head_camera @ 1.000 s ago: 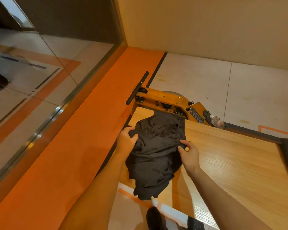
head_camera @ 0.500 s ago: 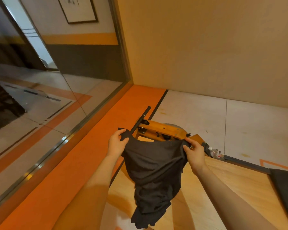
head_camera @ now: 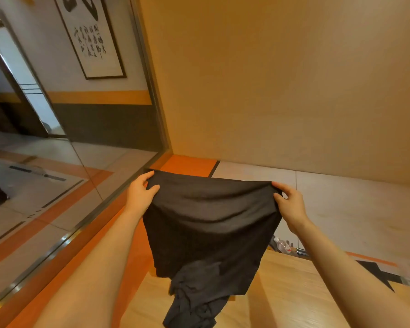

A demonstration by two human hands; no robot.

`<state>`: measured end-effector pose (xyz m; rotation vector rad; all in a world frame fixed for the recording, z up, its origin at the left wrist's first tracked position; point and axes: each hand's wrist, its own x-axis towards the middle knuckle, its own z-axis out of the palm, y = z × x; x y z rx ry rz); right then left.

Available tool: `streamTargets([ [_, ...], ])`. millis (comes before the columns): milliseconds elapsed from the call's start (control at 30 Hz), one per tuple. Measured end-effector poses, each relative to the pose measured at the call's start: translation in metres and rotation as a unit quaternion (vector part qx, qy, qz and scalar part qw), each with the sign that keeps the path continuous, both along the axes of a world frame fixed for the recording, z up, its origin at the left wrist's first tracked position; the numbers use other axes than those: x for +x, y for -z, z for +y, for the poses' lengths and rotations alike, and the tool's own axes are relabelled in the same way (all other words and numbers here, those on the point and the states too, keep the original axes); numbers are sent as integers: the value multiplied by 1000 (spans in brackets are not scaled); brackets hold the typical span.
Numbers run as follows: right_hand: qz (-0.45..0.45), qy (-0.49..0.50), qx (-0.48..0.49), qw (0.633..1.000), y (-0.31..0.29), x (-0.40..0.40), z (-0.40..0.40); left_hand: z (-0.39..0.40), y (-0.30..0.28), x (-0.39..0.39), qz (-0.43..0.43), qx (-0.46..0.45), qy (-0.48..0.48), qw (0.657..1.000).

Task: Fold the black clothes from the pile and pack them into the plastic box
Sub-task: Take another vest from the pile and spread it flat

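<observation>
Warm, moderately bright indoor light, evenly spread. Soft forearm shadows across the table toward 6 o'clock. Pale daylight at 9 o'clock through a doorway mirrored in the glass wall, with mild sheen on its metal sill. Strong wide-angle bending toward 9 and 3 o'clock. Slight softness overall; black garment low in detail, folds faint.

Both arms outstretched, raised; left hand grip pinching black garment corner; right hand likewise.
</observation>
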<state>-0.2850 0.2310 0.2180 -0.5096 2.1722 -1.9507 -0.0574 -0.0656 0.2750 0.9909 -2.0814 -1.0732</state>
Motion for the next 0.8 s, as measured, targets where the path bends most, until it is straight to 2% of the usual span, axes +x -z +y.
streamTargets([
  [433,68,82,-6,994,-54,-81,127,89,-51,-125,67,0,76,995],
  [800,42,148,14,988,-51,-128,225,169,-35,-237,68,43,168,983],
])
